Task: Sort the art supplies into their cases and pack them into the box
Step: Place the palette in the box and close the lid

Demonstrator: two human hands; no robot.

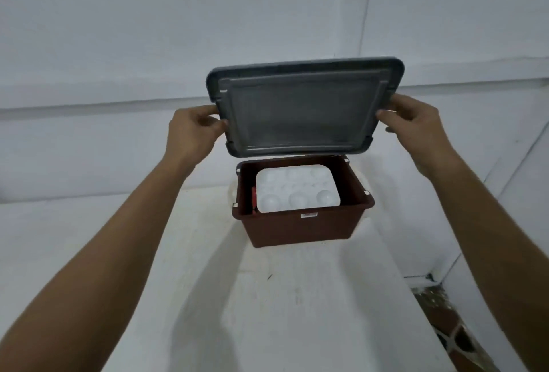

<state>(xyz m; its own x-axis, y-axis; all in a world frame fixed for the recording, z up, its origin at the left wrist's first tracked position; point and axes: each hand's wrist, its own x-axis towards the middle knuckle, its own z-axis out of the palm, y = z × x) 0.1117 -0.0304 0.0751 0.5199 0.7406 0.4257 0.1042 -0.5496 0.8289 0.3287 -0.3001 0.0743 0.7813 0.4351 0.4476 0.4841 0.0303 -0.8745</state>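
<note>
Lid pinched by left hand & right hand at its sides — tilted over box, prob. for closing; palette inside.

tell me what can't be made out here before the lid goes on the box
Head view only:
- Under the white palette: it covers most of the box interior.
- Red item: a sliver beside the palette, unidentifiable.
- Box label: too small to read.
- Lid top face: turned away; only its underside shows.
- Left hand and right hand fingers behind the lid's edges: hidden.
</note>
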